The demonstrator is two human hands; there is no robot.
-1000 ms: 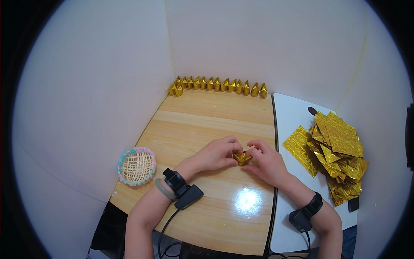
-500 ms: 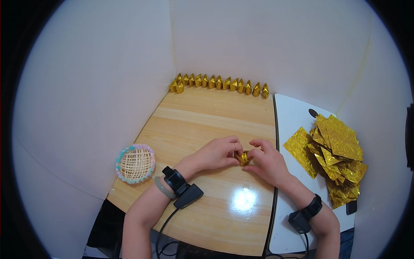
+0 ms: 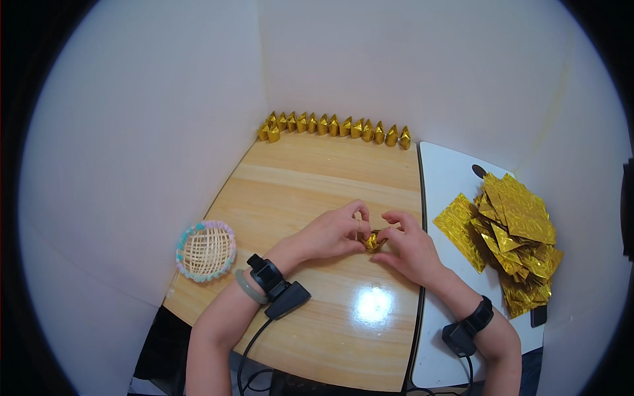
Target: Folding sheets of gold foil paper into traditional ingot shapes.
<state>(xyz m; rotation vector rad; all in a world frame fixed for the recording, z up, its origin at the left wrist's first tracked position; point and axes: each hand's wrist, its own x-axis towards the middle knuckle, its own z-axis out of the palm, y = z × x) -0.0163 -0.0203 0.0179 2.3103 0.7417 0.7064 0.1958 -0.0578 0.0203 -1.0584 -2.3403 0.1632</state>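
Observation:
A small folded gold-foil paper ingot (image 3: 372, 243) is held between my two hands over the wooden table. My left hand (image 3: 330, 232) pinches its left side with thumb and fingers, the index finger arched high. On its right side, my right hand (image 3: 415, 254) grips with thumb and bent fingers, the upper finger lifted off the foil. The fingers partly cover the ingot, so its lower edges are hidden. Similar finished-looking gold ingots (image 3: 334, 125) stand in a row along the table's far edge, with a couple in front at the left end.
To the right, a loose pile of gold foil sheets (image 3: 518, 214) lies on a white board (image 3: 442, 350), over a dark phone-like object (image 3: 539, 317). A woven basket (image 3: 232, 247) with a pastel pompom rim sits at the left edge. Pale walls enclose the table (image 3: 317, 330). Cables trail from both wrists.
My left index finger has risen and arched a little more. Both hands stay on the ingot in nearly the same place.

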